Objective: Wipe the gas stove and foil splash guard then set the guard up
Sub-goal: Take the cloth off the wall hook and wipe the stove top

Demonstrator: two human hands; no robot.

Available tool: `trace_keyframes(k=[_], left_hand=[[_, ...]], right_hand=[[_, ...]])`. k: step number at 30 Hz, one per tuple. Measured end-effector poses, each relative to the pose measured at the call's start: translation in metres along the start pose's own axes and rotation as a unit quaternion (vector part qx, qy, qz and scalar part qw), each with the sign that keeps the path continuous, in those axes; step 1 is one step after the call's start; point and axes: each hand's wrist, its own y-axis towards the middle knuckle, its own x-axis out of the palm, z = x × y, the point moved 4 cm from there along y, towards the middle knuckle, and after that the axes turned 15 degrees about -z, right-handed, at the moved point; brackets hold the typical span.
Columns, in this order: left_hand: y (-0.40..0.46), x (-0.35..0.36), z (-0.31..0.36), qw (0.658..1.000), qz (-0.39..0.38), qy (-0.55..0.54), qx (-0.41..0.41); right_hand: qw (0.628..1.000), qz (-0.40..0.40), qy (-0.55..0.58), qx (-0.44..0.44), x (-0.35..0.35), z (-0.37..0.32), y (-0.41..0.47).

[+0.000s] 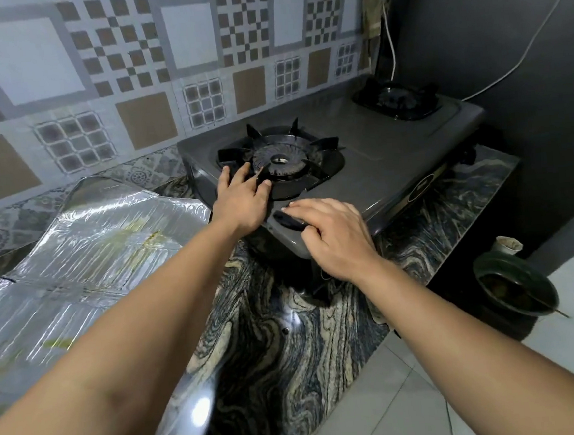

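On the marble counter [271,338] at about 1 o'clock from us sits the two-burner gas stove [376,148]. Our left hand [243,200] rests fingers-out on the near burner's pan support [281,159], not clutching anything. Our right hand [335,234] curls over the black control knob [289,221] at the stove's front corner. The foil splash guard [86,253] lies flat at 9 o'clock, yellowish stains showing. No cloth in sight, so we reckon wiping hasn't really begun. Next we'd probably lift that support off and grab a rag.
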Motion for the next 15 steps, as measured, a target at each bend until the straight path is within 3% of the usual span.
trace_keyframes(k=[15], left_hand=[[0.0, -0.001, -0.002, 1.0, 0.024, -0.006, 0.01]], right_hand=[[0.987, 0.003, 0.02, -0.16, 0.01, 0.0, -0.021]])
